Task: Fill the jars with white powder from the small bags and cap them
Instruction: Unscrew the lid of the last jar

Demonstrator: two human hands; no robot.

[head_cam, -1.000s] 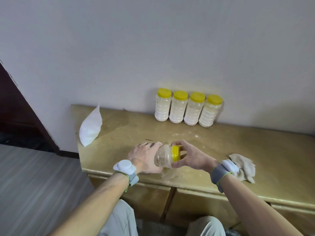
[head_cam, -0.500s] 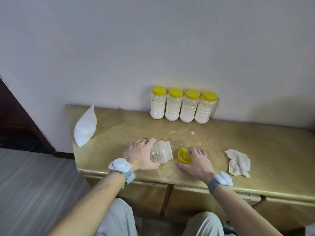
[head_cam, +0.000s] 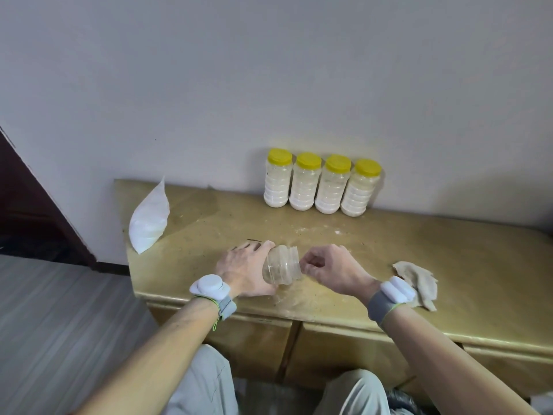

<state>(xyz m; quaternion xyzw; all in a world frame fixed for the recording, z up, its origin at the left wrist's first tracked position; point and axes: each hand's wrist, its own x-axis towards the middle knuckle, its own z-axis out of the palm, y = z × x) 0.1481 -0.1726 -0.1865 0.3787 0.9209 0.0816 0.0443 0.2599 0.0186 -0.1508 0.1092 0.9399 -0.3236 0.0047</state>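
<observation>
**Four capped, one jar waiting for powder**

Four filled jars (head_cam: 321,187) with yellow caps stand in a row against the wall at the back of the cabinet top (head_cam: 434,250). Near the front edge, the left hand (head_cam: 242,271) wraps its fingers round an empty ribbed plastic jar (head_cam: 282,266). The jar is held on its side, its uncapped mouth facing the right hand (head_cam: 335,269); whether it rests on the wood I cannot tell. The right hand's fingers are curled at the rim, but whether they pinch it, hold something small or hold nothing is unclear. No loose cap shows. A bag of white powder (head_cam: 149,218) hangs over the cabinet's left edge, well apart from the jar, and a crumpled cloth (head_cam: 419,280) lies beside the right wrist.

This looks like readying the jar for filling. It would go best with the jar stood upright on flat wood and the left hand kept round its body. The bag can then be brought close and poured slowly through a small opening — white specks on the surface suggest the powder spills easily.
</observation>
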